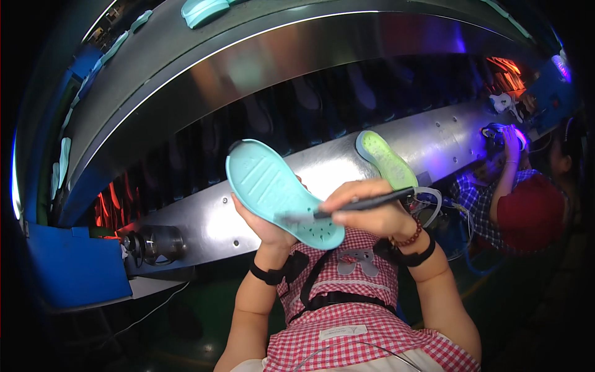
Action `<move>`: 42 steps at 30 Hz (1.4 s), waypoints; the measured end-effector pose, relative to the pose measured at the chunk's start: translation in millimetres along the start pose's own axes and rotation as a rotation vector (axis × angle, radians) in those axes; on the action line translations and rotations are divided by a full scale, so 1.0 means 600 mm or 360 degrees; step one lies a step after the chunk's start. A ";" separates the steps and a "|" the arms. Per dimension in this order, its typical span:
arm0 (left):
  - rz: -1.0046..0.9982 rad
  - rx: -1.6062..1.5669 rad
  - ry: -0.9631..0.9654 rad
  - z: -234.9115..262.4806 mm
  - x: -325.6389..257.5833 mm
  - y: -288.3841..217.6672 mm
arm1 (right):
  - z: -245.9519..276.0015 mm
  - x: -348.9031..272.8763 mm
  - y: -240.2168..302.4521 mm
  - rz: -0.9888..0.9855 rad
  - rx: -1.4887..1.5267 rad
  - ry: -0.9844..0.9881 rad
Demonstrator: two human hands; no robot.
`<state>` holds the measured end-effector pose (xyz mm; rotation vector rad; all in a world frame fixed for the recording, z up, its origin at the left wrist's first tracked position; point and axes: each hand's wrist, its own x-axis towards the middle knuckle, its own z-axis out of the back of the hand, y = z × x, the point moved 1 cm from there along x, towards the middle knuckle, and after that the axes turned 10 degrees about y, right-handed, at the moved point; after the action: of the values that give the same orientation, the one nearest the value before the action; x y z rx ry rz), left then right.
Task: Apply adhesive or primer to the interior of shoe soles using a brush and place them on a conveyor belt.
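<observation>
So this looks like the brushing step on a shoe sole: the left hand [263,224] is holding a teal sole [280,192] up in front of the chest, tread side facing the camera, with its fingers wrapped around the far edge from underneath, so clenched on the sole. The right hand [370,209] is closed on a thin dark brush [353,206], pinched pen-style, and the tip sits right on the sole near its lower end where the little holes are. There's a pale smear at the tip, could be glue or primer, but I can't really tell. I'd guess the coat is only partly on, since most of the tread looks dry. The next stroke probably needs the brush dragged steadily along the sole while the left hand keeps it tilted and still, staying off the rim. A yellow-green sole [385,159] lies on the shiny metal tabletop [322,164] just behind the hands, not touching the teal one. More pale soles ride the curved conveyor [204,56] up top, and another person in a red cap [532,214] is working off to the right.
</observation>
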<state>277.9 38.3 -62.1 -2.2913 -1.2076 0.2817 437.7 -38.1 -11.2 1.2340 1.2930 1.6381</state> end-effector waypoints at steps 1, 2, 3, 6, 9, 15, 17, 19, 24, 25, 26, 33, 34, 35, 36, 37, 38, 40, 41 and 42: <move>-0.0122 0.0058 -0.0011 0.000 -0.001 -0.002 | 0.002 0.003 -0.011 -0.0021 -0.0209 -0.0118; -0.0217 -0.0009 -0.0093 -0.006 0.001 -0.005 | -0.005 0.002 -0.019 -0.0129 0.0013 -0.0063; -0.0215 -0.0010 -0.0094 -0.007 0.004 -0.008 | -0.010 -0.002 -0.015 0.0143 -0.0293 0.0124; -0.0478 0.0089 0.0055 -0.002 0.004 -0.025 | -0.009 -0.017 -0.005 0.0270 -0.0049 0.0393; -0.0533 0.0138 -0.0103 -0.013 0.010 -0.035 | 0.011 -0.007 -0.027 0.0231 -0.0358 -0.0061; -0.0612 0.0218 0.0086 -0.018 0.003 -0.053 | -0.002 -0.035 -0.016 0.0353 0.0088 0.0249; -0.0561 0.0084 -0.0094 -0.026 0.004 -0.051 | 0.010 -0.023 -0.030 0.0076 -0.0168 -0.0116; -0.0558 0.0070 -0.0027 -0.021 0.001 -0.054 | -0.008 -0.027 -0.038 0.0085 0.0032 0.0100; -0.0505 0.0157 0.0284 -0.021 -0.009 -0.063 | -0.002 -0.033 -0.048 -0.0003 0.0537 0.0023; -0.0437 0.0072 0.0080 -0.026 -0.014 -0.062 | -0.003 -0.033 -0.053 -0.0140 0.0602 -0.0020; -0.0373 -0.0011 -0.0115 -0.030 -0.013 -0.059 | -0.007 -0.034 -0.060 -0.0062 0.0697 -0.0099; 0.0102 0.0088 0.0153 0.021 -0.050 -0.013 | -0.036 -0.032 -0.013 -0.0240 0.0262 0.0063; 0.0116 0.0191 0.0216 0.027 -0.051 -0.018 | -0.027 -0.032 -0.002 -0.0196 0.0246 0.0170; 0.0132 0.0292 0.0283 0.023 -0.047 -0.024 | -0.017 -0.031 0.005 -0.0150 0.0227 0.0275; 0.0135 0.0286 0.0273 0.017 -0.045 -0.031 | -0.016 -0.027 0.008 -0.0109 0.0082 0.0169; 0.0221 0.0290 0.0324 0.008 -0.043 -0.037 | -0.017 -0.022 0.009 -0.0068 -0.0063 0.0064; 0.0303 0.0296 0.0379 0.002 -0.038 -0.044 | -0.017 -0.015 0.004 -0.0001 -0.0158 0.0139; 0.0501 0.0283 0.0409 0.006 -0.032 -0.060 | -0.017 -0.012 0.014 0.0025 -0.0130 0.0425; 0.0709 0.0267 0.0442 0.002 -0.030 -0.062 | -0.013 -0.014 0.020 0.0073 -0.0132 0.0552; 0.0823 0.0302 0.0375 -0.008 -0.029 -0.064 | 0.001 -0.017 0.023 0.0059 -0.0101 0.0722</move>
<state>242.9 40.1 -38.3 -2.3522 -0.4403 0.2848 441.5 -50.8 -0.2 0.8788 1.4739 2.0476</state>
